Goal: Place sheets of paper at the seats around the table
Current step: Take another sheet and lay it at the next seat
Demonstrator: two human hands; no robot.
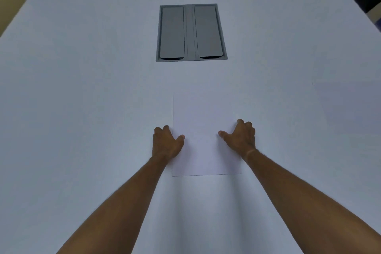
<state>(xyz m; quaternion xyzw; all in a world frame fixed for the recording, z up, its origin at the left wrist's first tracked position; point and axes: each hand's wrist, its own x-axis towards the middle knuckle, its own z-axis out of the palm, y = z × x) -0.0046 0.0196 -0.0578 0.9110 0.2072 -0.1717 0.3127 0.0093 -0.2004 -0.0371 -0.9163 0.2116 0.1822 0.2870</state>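
A white sheet of paper lies flat on the white table, straight ahead of me, its long side pointing away. My left hand is at the sheet's left edge, with the thumb on top of the paper and the fingers curled down at the edge. My right hand holds the right edge the same way, thumb on the paper and fingers curled over the edge. Whether this is one sheet or a thin stack cannot be told.
A grey recessed cable box with two closed flaps sits in the table beyond the paper. A faint paler rectangle, possibly another sheet, shows at the right. The table's far corners meet dark floor at the top left and right.
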